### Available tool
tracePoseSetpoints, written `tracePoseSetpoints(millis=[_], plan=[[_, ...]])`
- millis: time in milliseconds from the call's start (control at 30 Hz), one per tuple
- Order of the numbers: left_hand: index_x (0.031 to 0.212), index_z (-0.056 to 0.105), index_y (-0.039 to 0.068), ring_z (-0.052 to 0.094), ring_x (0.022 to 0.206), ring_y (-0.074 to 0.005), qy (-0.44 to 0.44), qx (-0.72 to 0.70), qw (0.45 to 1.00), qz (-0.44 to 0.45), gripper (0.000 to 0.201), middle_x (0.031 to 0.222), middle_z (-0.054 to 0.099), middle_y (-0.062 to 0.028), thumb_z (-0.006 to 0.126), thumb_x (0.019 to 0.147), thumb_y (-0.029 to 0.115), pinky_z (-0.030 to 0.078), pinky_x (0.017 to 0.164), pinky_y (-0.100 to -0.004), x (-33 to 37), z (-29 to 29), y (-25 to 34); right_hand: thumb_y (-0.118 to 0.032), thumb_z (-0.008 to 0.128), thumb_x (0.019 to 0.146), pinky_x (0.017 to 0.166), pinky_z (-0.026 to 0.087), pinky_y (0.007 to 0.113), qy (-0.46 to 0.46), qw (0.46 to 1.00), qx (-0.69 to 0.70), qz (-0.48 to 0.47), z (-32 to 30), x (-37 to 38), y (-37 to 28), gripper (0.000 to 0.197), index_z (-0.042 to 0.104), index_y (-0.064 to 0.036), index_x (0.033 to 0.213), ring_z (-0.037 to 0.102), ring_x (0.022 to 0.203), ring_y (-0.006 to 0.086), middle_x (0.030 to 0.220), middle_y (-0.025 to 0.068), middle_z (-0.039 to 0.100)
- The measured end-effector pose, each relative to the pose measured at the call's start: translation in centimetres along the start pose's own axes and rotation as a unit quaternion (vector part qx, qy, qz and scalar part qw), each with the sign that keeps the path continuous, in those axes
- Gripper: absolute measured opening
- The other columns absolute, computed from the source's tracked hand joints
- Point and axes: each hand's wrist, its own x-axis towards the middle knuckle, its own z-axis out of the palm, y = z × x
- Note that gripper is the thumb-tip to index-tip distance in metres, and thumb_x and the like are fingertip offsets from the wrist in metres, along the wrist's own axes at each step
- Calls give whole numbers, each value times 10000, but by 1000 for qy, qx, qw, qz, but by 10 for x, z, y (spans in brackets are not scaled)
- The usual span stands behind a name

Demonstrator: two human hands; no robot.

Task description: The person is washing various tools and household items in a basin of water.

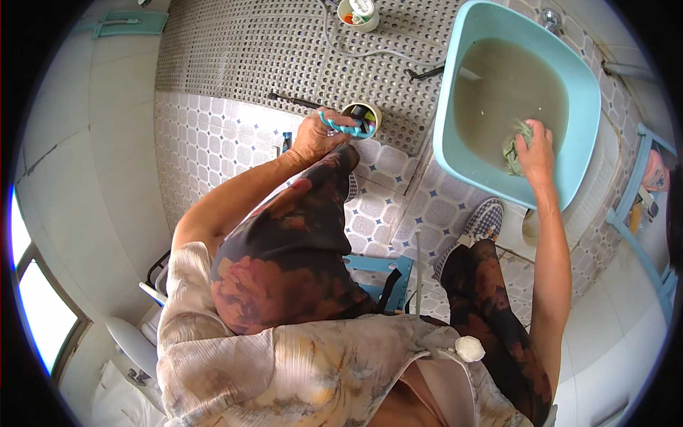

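Observation:
My right hand [537,153] reaches into a large light-blue basin [445,92], its fingers closed on a crumpled green cloth [514,153]. Murky grey-brown water [505,89] fills much of the basin, and the cloth lies partly in it. On the other side, my left hand [320,136] is closed on a curved turquoise plastic piece [345,128] with small knobs along it. That piece reaches over the near side of a small cream tub [377,114], which holds dark and green-yellow items. What exact kind of thing the turquoise piece is, I cannot make out.
A perforated grey mat [235,50] covers the far floor. On it are a second tub [366,25], a thin hose [377,52] and a dark rod [292,98]. A blue stool [377,267] sits beneath me; a blue rack [626,213] stands at right.

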Motion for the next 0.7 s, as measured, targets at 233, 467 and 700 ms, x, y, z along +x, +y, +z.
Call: tracePoseSetpoints(millis=[233, 467, 700], plan=[[995, 758, 227, 547, 982, -244, -5, 102, 994, 25, 364, 1089, 448, -87, 859, 645, 218, 499, 832, -332, 1, 4, -21, -183, 632, 874, 893, 479, 465, -1, 1000, 0, -6, 0, 1, 0, 395, 517, -112, 1246, 564, 1056, 418, 1211, 216, 520], [1166, 705, 233, 548, 1059, -321, -75, 31, 994, 75, 478, 1153, 454, -126, 790, 696, 264, 488, 927, -403, 10, 5, -12, -178, 625, 878, 910, 467, 467, -5, 1000, -1, -2, 0, 1, -1, 389, 521, -88, 1242, 559, 1068, 417, 1205, 220, 529], [1161, 691, 155, 569, 1030, -231, -67, 4, 993, 99, 466, 1231, 484, -101, 647, 714, 33, 500, 906, -336, -7, -17, -7, -155, 607, 880, 942, 440, 436, -2, 1000, 11, -11, -2, 1, -1, 392, 509, -51, 1246, 540, 1082, 406, 1173, 226, 534]])
